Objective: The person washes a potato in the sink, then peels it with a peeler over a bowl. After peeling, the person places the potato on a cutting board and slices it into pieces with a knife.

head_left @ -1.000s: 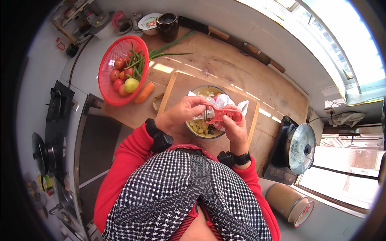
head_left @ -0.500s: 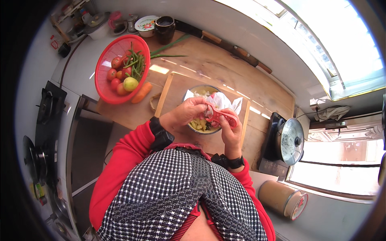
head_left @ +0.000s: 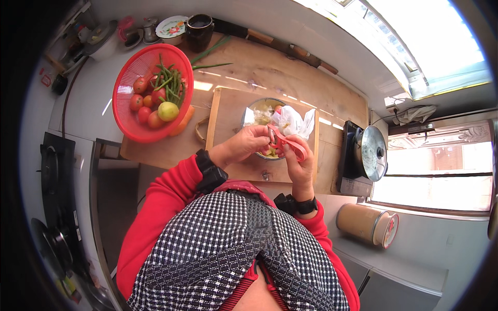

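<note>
Between my two hands is a red peeler (head_left: 291,144) with a metal blade at its head. My right hand (head_left: 300,158) is closed round its handle. My left hand (head_left: 246,144) pinches at the blade end; whether a small scrap is also between those fingers is hidden. Below them stands a bowl (head_left: 266,157) with a dark rim, partly covered by my hands. Pale yellowish pieces lie in its near part. A crumpled white plastic bag (head_left: 295,122) rests on its far right side. The bowl sits on a wooden cutting board (head_left: 226,110).
At the left, a red mesh basket (head_left: 123,111) holds tomatoes, green beans and a yellow-green round vegetable. A carrot (head_left: 182,122) lies beside it. A lidded pan (head_left: 372,153) stands on a black cooker at the right. Green onions (head_left: 212,66) and a dark jar (head_left: 199,33) are at the back.
The view has shifted slightly, so the basket and bowl sit differently in it. Both hands stay together at the peeler, now a little nearer than the bowl's middle, showing more of the bag.
</note>
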Demonstrator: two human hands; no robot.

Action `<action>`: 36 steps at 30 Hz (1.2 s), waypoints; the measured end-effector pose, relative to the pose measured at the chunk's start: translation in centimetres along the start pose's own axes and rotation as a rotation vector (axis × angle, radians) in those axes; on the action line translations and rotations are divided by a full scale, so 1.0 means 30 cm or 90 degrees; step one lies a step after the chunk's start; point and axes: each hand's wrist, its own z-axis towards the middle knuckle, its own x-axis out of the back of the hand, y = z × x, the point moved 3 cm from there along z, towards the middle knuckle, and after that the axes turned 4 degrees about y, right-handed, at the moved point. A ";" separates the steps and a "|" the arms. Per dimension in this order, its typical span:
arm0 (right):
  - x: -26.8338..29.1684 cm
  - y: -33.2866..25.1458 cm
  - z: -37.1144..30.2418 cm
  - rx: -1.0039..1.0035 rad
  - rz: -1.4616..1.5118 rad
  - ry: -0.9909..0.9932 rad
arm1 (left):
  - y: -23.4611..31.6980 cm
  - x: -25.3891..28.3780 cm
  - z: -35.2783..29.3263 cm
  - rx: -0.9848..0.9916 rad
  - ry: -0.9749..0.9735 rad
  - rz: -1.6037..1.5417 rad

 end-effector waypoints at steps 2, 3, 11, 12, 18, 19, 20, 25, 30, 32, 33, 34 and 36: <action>-0.004 -0.006 -0.006 0.043 -0.072 -0.016 | 0.002 -0.002 -0.001 -0.024 -0.019 0.026; 0.000 -0.009 -0.008 0.072 -0.117 -0.027 | -0.007 -0.001 0.002 -0.003 -0.007 0.049; 0.248 0.056 0.047 -0.070 0.238 0.038 | 0.007 0.012 0.040 -0.131 0.219 0.558; 0.292 0.067 0.059 -0.075 0.311 0.040 | 0.008 0.006 0.041 -0.126 0.225 0.502; 0.455 0.177 0.149 -0.176 0.505 -0.022 | -0.012 -0.070 0.100 -0.268 0.213 1.068; 0.470 0.196 0.159 -0.181 0.477 -0.037 | -0.026 -0.074 0.102 -0.241 0.201 1.088; 0.483 0.217 0.166 -0.185 0.448 -0.051 | -0.038 -0.082 0.098 -0.243 0.197 1.072; 0.602 0.350 0.156 -0.271 0.517 0.009 | -0.036 -0.052 0.057 -0.213 0.444 0.916; 0.612 0.473 0.078 -0.420 0.519 -0.033 | -0.060 -0.052 0.050 -0.182 0.496 0.903; 0.588 0.501 0.063 -0.439 0.501 -0.043 | -0.062 -0.060 0.047 -0.265 0.494 0.984; 0.572 0.512 0.060 -0.447 0.492 -0.044 | -0.061 -0.061 0.046 -0.311 0.501 1.042; 0.552 0.521 0.059 -0.455 0.497 -0.057 | -0.060 -0.062 0.035 -0.345 0.515 1.106; 0.522 0.536 0.060 -0.459 0.483 -0.067 | -0.083 -0.023 0.013 -0.136 0.514 0.884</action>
